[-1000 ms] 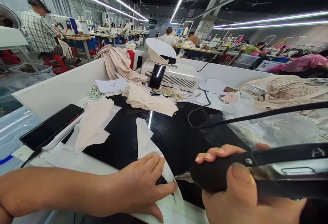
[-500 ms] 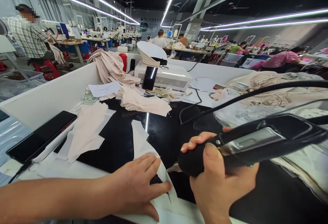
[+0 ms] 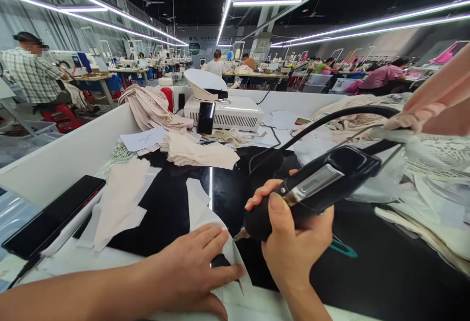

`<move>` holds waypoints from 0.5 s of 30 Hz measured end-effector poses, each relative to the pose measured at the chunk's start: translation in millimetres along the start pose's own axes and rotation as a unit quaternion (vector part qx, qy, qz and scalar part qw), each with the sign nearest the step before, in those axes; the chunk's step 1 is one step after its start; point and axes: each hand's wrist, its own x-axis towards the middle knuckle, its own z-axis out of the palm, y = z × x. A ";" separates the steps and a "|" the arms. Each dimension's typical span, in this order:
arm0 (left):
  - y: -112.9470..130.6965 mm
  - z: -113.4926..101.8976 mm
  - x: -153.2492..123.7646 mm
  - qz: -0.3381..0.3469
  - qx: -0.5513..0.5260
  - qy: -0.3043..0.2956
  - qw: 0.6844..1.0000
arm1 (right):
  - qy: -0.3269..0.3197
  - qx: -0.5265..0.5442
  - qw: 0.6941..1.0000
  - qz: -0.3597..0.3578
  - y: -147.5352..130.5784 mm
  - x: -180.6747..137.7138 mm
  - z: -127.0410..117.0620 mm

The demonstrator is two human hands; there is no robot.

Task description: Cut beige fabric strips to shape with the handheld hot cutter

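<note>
My left hand (image 3: 201, 267) lies flat with spread fingers on a pale cloth piece (image 3: 198, 208), pressing it on the black work surface (image 3: 367, 262). My right hand (image 3: 293, 242) is wrapped round a black corded hand tool (image 3: 312, 184) with a silver plate on its side. Its pointed metal tip (image 3: 240, 234) is at the right edge of the pale cloth, near my left fingertips; I cannot tell if it touches. A teal-handled item (image 3: 343, 247) lies partly hidden behind my right wrist.
Cut cloth pieces (image 3: 121, 189) lie left, with a stack (image 3: 201, 149) farther back. A dark phone-like device (image 3: 55, 208) rests at the left edge. Behind stand a vented white box (image 3: 235, 115) and a phone (image 3: 205, 118). The tool's cable (image 3: 330, 113) arches right, near bagged lace fabric.
The camera view has shifted, bringing more of the right side into sight. The tool and my right hand appear farther left, and the teal item has come into view. My left hand stays on the cloth.
</note>
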 end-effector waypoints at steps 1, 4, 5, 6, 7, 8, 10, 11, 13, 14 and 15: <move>-0.9 0.5 -0.4 0.002 -0.001 0.005 1.000 | 0.002 0.002 1.000 0.000 0.4 0.9 0.2; -2.6 1.1 -1.0 0.007 -0.005 0.013 1.000 | 0.009 0.006 1.000 -0.008 2.4 4.3 2.1; -2.9 1.1 -1.0 0.008 -0.006 0.011 1.000 | 0.010 0.005 1.000 -0.009 3.3 5.2 3.1; -3.1 0.9 -0.9 0.009 -0.007 0.009 1.000 | 0.010 0.004 1.000 -0.011 4.2 5.9 4.2; -3.2 0.8 -0.8 0.009 -0.006 0.007 1.000 | 0.007 0.006 1.000 -0.012 5.1 6.3 5.3; -3.2 0.5 -0.7 0.008 -0.003 0.007 1.000 | 0.003 0.009 1.000 -0.013 5.9 6.5 6.3; -3.1 -0.1 -0.2 0.006 0.004 0.003 1.000 | -0.003 0.018 1.000 -0.013 7.4 6.1 7.6; -3.0 -0.5 0.0 0.005 0.004 0.000 1.000 | -0.006 0.020 1.000 -0.012 8.1 5.6 7.9; -2.9 -1.3 0.6 0.006 0.002 -0.009 1.000 | -0.008 0.020 1.000 -0.009 9.5 4.5 7.9; -2.9 -1.7 0.9 0.007 0.000 -0.012 1.000 | -0.008 0.018 1.000 -0.008 10.2 4.0 7.7; -2.9 -1.9 1.0 0.008 -0.001 -0.012 1.000 | -0.008 0.016 1.000 -0.007 10.9 3.4 7.5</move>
